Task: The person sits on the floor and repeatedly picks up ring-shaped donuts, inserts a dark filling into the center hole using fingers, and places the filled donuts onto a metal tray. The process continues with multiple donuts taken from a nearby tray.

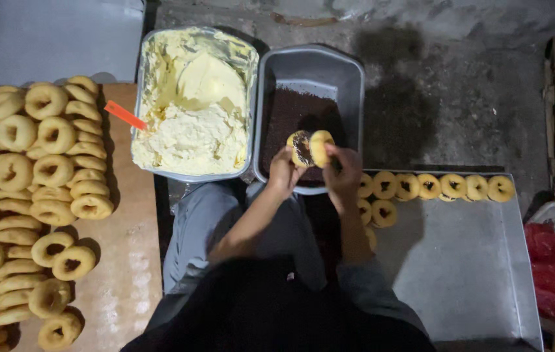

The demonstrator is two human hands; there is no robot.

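My left hand [283, 173] and my right hand [342, 176] together hold a split ring doughnut [310, 147] over the grey metal tub [349, 78] of dark chocolate sprinkles [290, 111]. The left half shows dark sprinkles on its face; the right half is pale yellow. Beside the sprinkle tub on the left stands a metal tub [251, 58] of pale yellow cream [193, 117] with an orange-handled spatula [125, 115] stuck in it.
Many plain ring doughnuts [36, 195] are stacked on a wooden board [128, 274] at the left. A metal tray [466, 261] at the right carries a row of filled doughnuts [434, 187]. A red plastic bag [554, 270] lies at the far right. The floor is dark concrete.
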